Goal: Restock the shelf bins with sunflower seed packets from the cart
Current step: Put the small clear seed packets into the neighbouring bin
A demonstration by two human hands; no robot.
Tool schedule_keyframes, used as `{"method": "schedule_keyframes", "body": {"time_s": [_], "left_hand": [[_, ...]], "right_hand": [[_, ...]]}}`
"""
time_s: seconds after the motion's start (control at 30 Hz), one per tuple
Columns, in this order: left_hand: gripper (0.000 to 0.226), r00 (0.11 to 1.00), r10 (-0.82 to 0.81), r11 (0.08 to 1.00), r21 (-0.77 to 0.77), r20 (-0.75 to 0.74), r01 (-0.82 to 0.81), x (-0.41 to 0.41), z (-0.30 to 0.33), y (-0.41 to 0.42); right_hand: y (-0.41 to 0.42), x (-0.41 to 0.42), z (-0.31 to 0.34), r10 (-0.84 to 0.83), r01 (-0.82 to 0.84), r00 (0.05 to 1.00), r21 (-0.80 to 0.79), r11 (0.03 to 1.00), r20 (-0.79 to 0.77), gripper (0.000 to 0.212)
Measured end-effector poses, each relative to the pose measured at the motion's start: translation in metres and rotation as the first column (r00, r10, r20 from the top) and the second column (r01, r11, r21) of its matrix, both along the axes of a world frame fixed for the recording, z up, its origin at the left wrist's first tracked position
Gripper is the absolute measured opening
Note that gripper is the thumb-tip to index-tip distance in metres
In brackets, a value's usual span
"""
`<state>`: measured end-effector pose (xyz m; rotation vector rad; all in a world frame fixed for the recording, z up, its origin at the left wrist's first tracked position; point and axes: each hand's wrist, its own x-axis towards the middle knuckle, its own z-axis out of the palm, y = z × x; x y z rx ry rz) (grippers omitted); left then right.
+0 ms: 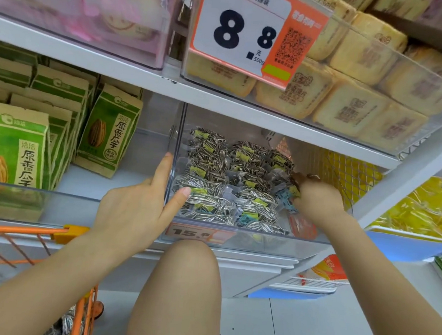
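A clear plastic shelf bin [249, 238] on the middle shelf holds several small clear packets of striped sunflower seeds [214, 177] with yellow labels. My left hand [138, 206] rests on the bin's left wall, fingers straight, index finger along the divider and thumb touching a front packet. My right hand [314, 197] reaches into the bin's right side, fingers curled down around seed packets there. The orange wire cart [74, 235] stands at the lower left, with a few seed packets [66, 324] visible through its bars.
Green and tan paper bags of seeds [107, 135] fill the bin to the left. Above, a bin of yellow wrapped cakes [350, 103] carries an 8.8 price sign [247, 30]. A mesh panel and yellow snack bags [426, 208] lie to the right. My bare knee [186, 269] is below the bin.
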<state>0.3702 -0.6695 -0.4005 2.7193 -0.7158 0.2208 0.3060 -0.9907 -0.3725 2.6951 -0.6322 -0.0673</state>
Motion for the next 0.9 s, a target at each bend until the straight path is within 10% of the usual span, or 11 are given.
{"method": "schedule_keyframes", "body": {"time_s": [0.57, 0.9], "left_hand": [[0.076, 1.0, -0.002, 1.0, -0.022, -0.01, 0.002, -0.001, -0.001, -0.002], [0.082, 0.981, -0.15, 0.988, 0.014, -0.125, 0.153, 0.006, -0.004, 0.007]], "right_hand": [[0.02, 0.013, -0.02, 0.029, -0.068, 0.975, -0.172, 0.983, -0.22, 0.041], [0.015, -0.006, -0.002, 0.046, -0.04, 0.99, 0.048, 0.998, -0.132, 0.093]]}}
